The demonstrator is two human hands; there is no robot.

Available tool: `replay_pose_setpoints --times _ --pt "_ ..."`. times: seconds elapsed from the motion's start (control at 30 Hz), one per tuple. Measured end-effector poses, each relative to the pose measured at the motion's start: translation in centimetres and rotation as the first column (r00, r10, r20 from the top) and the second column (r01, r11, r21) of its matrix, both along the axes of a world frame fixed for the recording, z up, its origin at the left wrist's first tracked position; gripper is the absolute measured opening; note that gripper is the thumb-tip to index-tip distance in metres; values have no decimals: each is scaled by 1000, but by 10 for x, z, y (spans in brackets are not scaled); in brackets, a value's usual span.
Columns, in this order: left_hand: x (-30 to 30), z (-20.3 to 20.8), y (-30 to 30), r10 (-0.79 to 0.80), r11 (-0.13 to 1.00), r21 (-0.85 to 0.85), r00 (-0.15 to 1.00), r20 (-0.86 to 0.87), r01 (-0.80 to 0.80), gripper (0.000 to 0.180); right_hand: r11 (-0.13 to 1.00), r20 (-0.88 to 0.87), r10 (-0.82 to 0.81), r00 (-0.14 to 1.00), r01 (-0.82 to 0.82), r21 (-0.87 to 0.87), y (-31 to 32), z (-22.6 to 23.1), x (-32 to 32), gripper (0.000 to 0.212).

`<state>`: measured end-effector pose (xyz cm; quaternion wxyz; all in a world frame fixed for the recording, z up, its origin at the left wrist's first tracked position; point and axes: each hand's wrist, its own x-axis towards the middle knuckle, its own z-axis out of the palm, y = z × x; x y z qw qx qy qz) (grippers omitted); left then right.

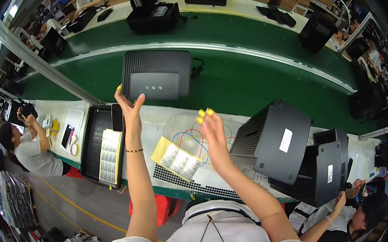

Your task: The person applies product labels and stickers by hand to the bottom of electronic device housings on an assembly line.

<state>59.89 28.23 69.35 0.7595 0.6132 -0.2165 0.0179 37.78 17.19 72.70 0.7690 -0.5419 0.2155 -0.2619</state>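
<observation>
Over belt edge: left hand [129,107] and right hand [211,128] fingers spread, empty, reaching toward black box [156,73]; box not yet grasped.

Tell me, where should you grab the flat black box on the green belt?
Probably by its two short sides, one hand each, reaching from the near edge. The black box lies flat, wide and apart from other things on the green belt; both the left hand and right hand are open and empty.

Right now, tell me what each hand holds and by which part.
Nothing is held: left hand and right hand are open, raised toward the black router on the green conveyor belt.
</observation>
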Motion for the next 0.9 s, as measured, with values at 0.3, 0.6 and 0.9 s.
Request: replay_pose_setpoints --times 0.3,0.6,0.9 --pt "-44 -113 51 -472 868 -465 574 -669 173 50 968 -394 45 918 58 245 -13 -59 7 80" --pt "-80 -141 70 -469 868 -473 564 -679 153 61 989 -377 -134 916 149 11 -24 -101 -34 32" --pt "-125 -94 32 -428 894 -87 781 -455 439 124 863 -308 -424 852 276 -424 -25 -164 -12 53"
